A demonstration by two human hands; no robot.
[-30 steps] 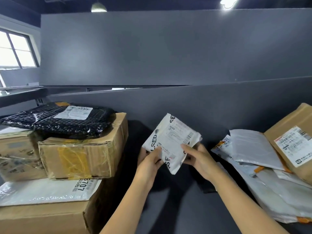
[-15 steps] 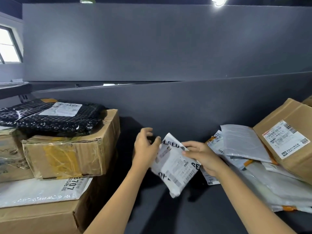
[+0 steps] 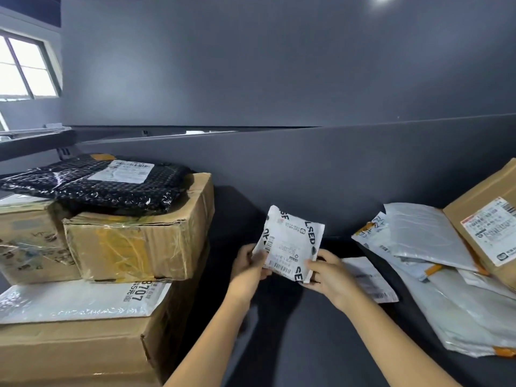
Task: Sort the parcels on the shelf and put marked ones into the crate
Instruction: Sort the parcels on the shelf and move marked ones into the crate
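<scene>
A small white mailer parcel [image 3: 291, 243] with black lettering and a barcode label is held upright above the dark shelf [image 3: 307, 344]. My left hand [image 3: 247, 270] grips its lower left edge and my right hand [image 3: 328, 276] grips its lower right corner. The label side faces me. No crate shows in this view.
Stacked cardboard boxes [image 3: 139, 238] stand at the left, topped by a black bubble-wrap parcel [image 3: 95, 182]; a white flat mailer [image 3: 78, 301] lies between boxes. At the right lie several white and grey mailers [image 3: 424, 241], a loose flat envelope [image 3: 368, 277] and a labelled brown box [image 3: 491, 227]. A grey back wall runs behind.
The white mailer has been turned over and raised upright again, its barcode label now facing me. Both hands shifted to its lower edge.
</scene>
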